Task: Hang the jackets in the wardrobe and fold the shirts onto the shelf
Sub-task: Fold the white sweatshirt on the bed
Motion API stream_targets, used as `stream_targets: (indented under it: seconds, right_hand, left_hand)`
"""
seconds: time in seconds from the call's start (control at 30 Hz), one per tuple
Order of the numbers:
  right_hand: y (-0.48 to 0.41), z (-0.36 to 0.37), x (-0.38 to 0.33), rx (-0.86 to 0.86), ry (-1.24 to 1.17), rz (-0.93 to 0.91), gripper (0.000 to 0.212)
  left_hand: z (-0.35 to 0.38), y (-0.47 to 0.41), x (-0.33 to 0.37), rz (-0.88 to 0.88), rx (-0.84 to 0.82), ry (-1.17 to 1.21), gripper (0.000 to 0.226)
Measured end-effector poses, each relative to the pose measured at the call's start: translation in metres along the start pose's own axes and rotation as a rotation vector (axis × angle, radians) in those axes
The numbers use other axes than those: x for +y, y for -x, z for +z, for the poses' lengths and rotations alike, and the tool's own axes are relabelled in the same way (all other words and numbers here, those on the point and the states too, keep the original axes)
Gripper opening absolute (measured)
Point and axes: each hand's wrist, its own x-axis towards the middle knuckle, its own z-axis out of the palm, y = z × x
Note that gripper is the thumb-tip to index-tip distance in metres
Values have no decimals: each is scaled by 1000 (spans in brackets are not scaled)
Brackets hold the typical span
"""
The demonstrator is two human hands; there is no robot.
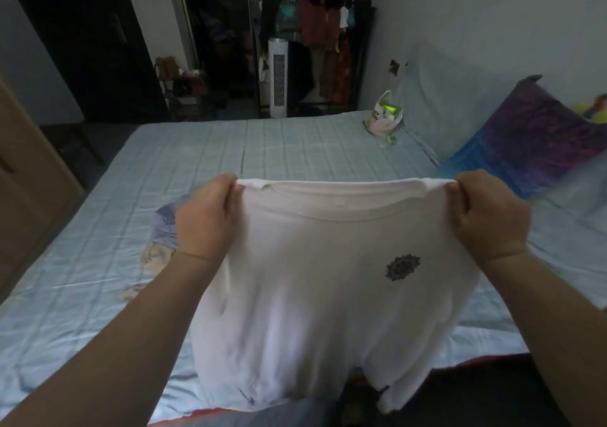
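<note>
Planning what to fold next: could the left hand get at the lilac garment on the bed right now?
Probably not yet. The left hand grips the white shirt. The lilac garment lies on the bed seemingly just past it, with nothing between.

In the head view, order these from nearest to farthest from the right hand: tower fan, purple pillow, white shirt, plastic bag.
1. white shirt, gripped by the right hand
2. purple pillow, just right of it
3. plastic bag, far end of the bed
4. tower fan, beyond the bed
</note>
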Motion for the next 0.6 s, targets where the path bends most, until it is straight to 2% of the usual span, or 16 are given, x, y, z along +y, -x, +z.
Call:
stream_targets:
  seconds: [0.2, 0.27, 0.37, 0.47, 0.6]
  right_hand:
    - [-58, 44, 55, 58, 34, -56, 35]
    - [-73, 71, 72, 10, 53, -75, 35]
    - [-92, 156, 102, -216, 23, -73, 33]
    - [-93, 257, 122, -479, -43, -35, 29]
    - [-64, 394, 142, -700, -24, -18, 28]
  left_hand:
    - [51, -47, 24, 4, 31, 24, 36]
    - [71, -66, 31, 4, -43, -10, 39]
    - [148, -102, 27, -98, -238, -109, 32]
    - [238, -123, 4, -118, -369, -141, 23]
    - [361, -123, -42, -211, -624, -166, 18]
